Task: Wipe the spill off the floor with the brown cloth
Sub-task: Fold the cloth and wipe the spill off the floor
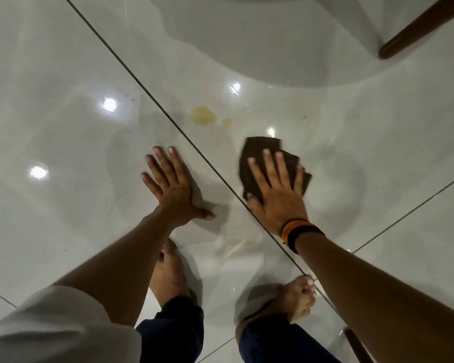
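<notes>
My left hand lies flat on the floor, fingers spread wide, holding nothing. My right hand presses open-palmed on the brown cloth, which lies on the tile just right of the dark grout line. The yellowish spill sits farther off, left of the cloth, apart from it.

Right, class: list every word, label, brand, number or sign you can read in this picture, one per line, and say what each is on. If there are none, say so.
None: no readable text anywhere in the view.
The brown cloth under the right hand is plain.
The striped wristband shows colour bands only, no lettering.
The floor tiles, the yellow spill, the left hand and the wooden furniture leg carry no markings.
</notes>
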{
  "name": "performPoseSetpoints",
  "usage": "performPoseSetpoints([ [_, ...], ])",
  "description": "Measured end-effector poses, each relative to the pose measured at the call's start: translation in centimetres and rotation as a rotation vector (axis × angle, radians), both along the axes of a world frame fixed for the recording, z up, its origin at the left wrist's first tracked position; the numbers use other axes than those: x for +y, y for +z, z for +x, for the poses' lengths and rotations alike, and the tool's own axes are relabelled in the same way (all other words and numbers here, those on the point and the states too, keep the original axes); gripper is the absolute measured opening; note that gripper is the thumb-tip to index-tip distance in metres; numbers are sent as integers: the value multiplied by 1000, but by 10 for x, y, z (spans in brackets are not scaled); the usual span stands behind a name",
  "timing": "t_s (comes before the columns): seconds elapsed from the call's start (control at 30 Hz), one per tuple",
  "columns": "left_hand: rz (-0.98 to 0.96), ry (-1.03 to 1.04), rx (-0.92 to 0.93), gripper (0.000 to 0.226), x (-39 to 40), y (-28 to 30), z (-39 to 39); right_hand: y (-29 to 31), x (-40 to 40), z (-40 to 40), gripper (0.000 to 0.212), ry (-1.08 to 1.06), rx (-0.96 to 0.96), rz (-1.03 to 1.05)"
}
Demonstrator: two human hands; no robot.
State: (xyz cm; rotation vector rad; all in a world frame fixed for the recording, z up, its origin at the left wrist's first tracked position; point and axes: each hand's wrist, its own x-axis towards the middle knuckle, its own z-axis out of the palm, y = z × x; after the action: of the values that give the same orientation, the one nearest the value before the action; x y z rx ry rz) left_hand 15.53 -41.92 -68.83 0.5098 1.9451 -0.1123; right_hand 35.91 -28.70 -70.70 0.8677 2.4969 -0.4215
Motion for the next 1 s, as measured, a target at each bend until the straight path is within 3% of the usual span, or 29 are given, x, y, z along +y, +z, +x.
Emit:
performPoseSetpoints([
  [0.1,17,1,7,186,-2,-2,0,0,13,-2,84,-399,-116,11],
  [0.23,53,-20,17,185,-7,-5,-1,-17,38,-99,88,-746,-25,95],
  [0.3,53,-23,15,183,-8,-5,-1,-21,29,-134,89,-552,19,129],
  [0.4,29,-27,4,181,-5,-2,-2,-14,-2,-128,85,105,111,71],
  [0.47,22,-25,-7,181,-4,1,-3,-7,-8,-96,85,287,126,-2],
  [0.53,16,-27,-9,183,-4,2,-4,0,-6,-57,86,146,64,10],
  [0.6,18,-28,2,186,-6,0,-4,1,9,-44,85,-157,-29,58],
  [0.67,33,-21,10,187,-9,-4,-4,-6,31,-71,86,-471,-82,104],
  [0.73,48,-19,14,188,-10,-7,-3,-12,47,-126,89,-616,-59,124],
  [0.77,49,-20,13,188,-10,-8,-3,-14,47,-150,89,-553,-28,126],
  [0.9,34,-20,9,183,-9,-4,-4,-14,22,-190,85,125,149,51],
  [0.93,32,-19,10,183,-9,-4,-4,-16,26,-187,83,187,172,43],
  [1.0,37,-22,10,183,-9,-3,-4,-17,36,-175,81,75,192,72],
])
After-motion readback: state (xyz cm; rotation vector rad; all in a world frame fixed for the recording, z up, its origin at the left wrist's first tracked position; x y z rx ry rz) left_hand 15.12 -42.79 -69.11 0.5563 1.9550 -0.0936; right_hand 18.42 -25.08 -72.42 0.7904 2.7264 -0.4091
